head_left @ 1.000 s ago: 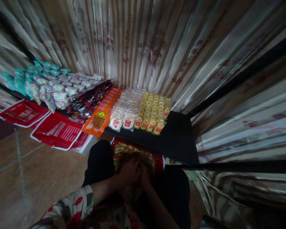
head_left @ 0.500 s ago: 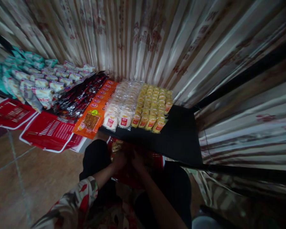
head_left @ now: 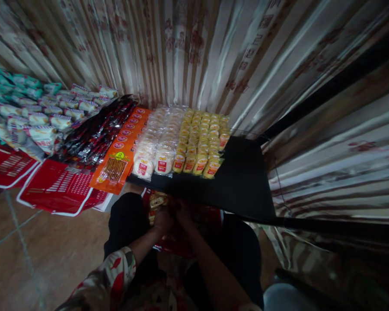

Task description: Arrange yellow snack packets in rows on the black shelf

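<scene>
My left hand (head_left: 164, 219) and my right hand (head_left: 184, 216) are close together in shadow, over a red basket (head_left: 173, 249) between my knees. The fingers of both hands look curled in, but what they hold is too dark to make out. Just beyond my left hand, gold-and-brown wrapped snack packets (head_left: 157, 201) lie in the basket. The front edge of a black shelf (head_left: 236, 181) is right above and beyond my hands.
On the shelf stand rows of yellow snack packs (head_left: 199, 147), white round cracker packs (head_left: 162, 147), an orange stick-snack bag (head_left: 115, 166), dark red packets (head_left: 97, 136), and white and teal packets (head_left: 40, 119). Red baskets (head_left: 61, 185) sit at the left. A striped curtain (head_left: 188, 52) hangs behind.
The view has shifted slightly, so the shelf goods appear farther left. More of the gold-and-brown packets shows beside my left hand. Both hands stay together over the basket.
</scene>
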The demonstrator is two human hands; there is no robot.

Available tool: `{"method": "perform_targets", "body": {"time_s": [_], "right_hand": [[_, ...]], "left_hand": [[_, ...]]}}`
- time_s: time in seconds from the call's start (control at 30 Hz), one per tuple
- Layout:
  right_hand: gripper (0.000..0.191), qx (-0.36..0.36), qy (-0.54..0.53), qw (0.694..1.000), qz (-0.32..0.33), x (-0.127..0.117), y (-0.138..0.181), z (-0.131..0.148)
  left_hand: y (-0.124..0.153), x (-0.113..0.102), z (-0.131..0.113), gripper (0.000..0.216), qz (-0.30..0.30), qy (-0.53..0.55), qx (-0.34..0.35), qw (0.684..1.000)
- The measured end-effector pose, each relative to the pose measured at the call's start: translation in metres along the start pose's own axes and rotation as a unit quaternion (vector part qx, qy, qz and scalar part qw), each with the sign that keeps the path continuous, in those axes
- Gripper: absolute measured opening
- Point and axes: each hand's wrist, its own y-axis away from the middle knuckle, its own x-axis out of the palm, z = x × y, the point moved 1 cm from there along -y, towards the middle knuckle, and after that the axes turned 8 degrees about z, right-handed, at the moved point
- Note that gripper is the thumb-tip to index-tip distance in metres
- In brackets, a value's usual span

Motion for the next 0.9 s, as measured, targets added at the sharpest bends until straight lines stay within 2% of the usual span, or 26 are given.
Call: {"method": "perform_targets", "body": {"time_s": [0.17, 0.37, 0.53, 0.6, 0.8, 0.9], "right_hand": [[0.029, -0.034, -0.025, 0.999, -0.024, -0.010, 0.014, 0.010], [0.027, -0.089, -0.064, 0.994, -0.024, -0.033, 0.050, 0.027], [0.029, -0.139, -0.101, 0.985, -0.025, -0.056, 0.085, 0.039], [0.028, -0.153, -0.124, 0.980, -0.033, -0.064, 0.096, 0.042], [0.043, -0.179, -0.266, 0.946, -0.044, -0.082, 0.109, 0.039], [0.042, -0.178, -0.279, 0.942, -0.059, -0.095, 0.113, 0.035]], "left_hand": [[0.013, -0.002, -0.007, 0.037, -0.043, 0.039, -0.011, 0.998], [0.037, -0.019, -0.016, 0.029, -0.064, 0.128, -0.012, 0.990], [0.051, -0.022, -0.016, 0.044, -0.080, 0.254, 0.050, 0.963], [0.053, -0.022, -0.019, 0.041, -0.073, 0.271, 0.074, 0.957], [0.066, -0.045, -0.053, 0.023, -0.079, 0.249, 0.147, 0.954], [0.074, -0.059, -0.077, 0.021, -0.076, 0.260, 0.171, 0.947]]}}
